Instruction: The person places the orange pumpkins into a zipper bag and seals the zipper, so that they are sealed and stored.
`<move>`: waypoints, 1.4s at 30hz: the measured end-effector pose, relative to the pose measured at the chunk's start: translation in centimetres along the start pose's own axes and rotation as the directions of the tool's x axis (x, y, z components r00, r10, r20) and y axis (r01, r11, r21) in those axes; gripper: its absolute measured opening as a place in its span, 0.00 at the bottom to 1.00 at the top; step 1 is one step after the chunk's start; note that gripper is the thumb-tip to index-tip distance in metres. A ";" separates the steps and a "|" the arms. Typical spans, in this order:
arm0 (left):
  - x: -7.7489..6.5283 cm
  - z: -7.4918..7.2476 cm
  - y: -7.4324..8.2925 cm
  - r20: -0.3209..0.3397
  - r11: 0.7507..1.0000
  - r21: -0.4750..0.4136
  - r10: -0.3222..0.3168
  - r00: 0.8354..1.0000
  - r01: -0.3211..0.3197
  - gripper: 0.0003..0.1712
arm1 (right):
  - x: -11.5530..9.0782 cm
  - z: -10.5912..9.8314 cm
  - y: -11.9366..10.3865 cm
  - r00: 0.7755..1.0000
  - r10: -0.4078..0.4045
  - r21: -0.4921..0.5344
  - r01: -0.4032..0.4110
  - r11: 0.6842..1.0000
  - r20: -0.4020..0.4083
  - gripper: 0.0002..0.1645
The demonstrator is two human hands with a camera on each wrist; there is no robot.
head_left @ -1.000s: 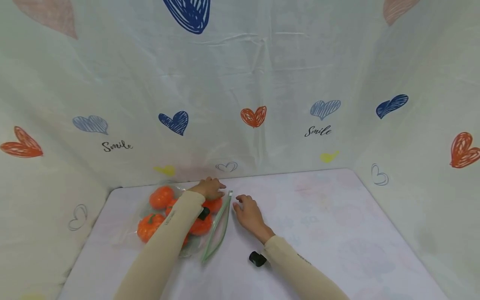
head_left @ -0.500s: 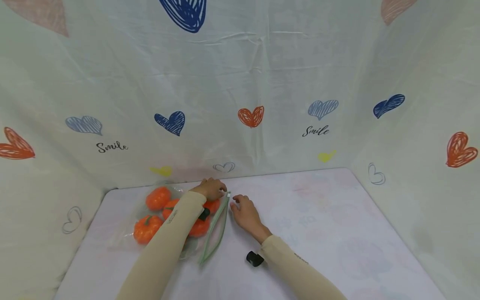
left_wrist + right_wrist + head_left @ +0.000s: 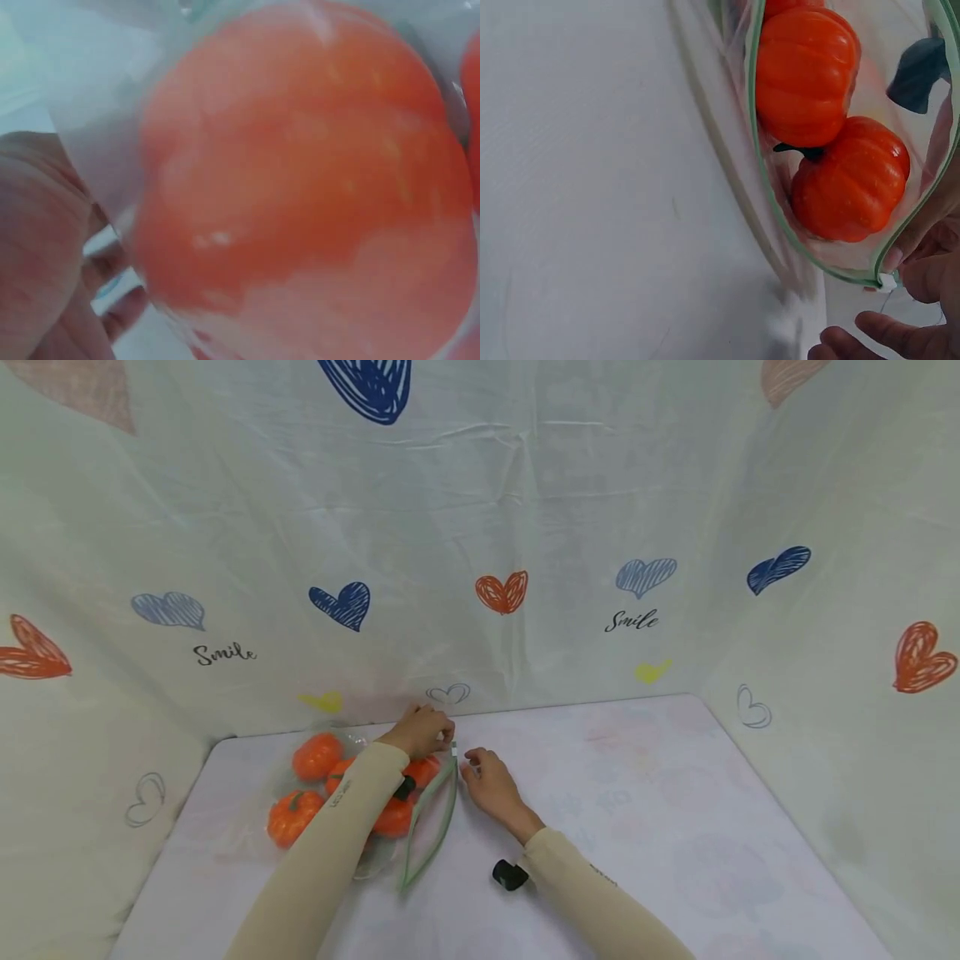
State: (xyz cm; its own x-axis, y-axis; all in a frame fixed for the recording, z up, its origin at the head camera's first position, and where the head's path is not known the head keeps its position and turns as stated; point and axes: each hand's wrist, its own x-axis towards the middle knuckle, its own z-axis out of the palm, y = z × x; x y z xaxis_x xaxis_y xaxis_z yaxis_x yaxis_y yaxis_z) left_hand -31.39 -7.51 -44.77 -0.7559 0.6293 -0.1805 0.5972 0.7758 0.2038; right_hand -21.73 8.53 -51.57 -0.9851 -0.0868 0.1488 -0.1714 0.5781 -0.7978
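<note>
A clear zip bag (image 3: pixel 877 82) lies on its side with several orange-red pumpkins (image 3: pixel 808 79) in it. Its mouth, edged by a green zip strip (image 3: pixel 439 842), gapes toward the right. At the far end of that strip is a small white slider (image 3: pixel 887 283). My left hand (image 3: pixel 422 732) pinches the bag's far corner beside the slider; its fingers pass behind the film in the left wrist view. My right hand (image 3: pixel 491 787) is just right of the slider, fingers loosely bent and apart, holding nothing.
The pale table (image 3: pixel 600 827) carries the bag on its left half. A white heart-printed curtain (image 3: pixel 570 635) hangs along the back edge and both sides. A black wrist camera (image 3: pixel 510 875) sticks out below my right sleeve.
My left hand has shifted slightly at the bag's far corner, and the zip strip's two sides have bowed apart more. The right hand stays nearly in place.
</note>
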 end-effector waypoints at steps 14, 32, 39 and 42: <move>-0.2 -0.2 0.2 -0.028 0.994 0.098 0.044 0.999 -0.041 0.02 | 1.3 0.3 -0.4 0.998 0.061 0.108 -0.059 0.992 -0.010 0.13; -0.7 -0.5 -0.3 -0.050 0.998 0.002 0.067 0.996 -0.067 0.03 | 2.2 0.6 -0.6 0.996 0.090 0.227 -0.082 0.970 -0.027 0.09; -0.6 -0.5 -0.5 -0.050 0.997 0.006 0.073 0.996 -0.073 0.02 | 2.4 0.8 -0.6 0.996 0.091 0.210 -0.084 0.974 -0.025 0.09; -0.6 -0.6 -0.5 -0.058 0.996 0.014 0.085 0.995 -0.084 0.03 | 2.6 0.9 -0.6 0.996 0.079 0.199 -0.070 0.978 -0.038 0.09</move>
State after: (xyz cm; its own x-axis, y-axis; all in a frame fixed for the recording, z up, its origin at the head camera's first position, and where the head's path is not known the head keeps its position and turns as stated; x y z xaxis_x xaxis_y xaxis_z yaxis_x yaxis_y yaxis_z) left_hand -31.40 -8.34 -44.15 -0.7169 0.6890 -0.1070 0.6623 0.7208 0.2043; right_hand -24.16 7.18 -51.22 -0.9942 -0.0096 0.1073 -0.1018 0.4100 -0.9064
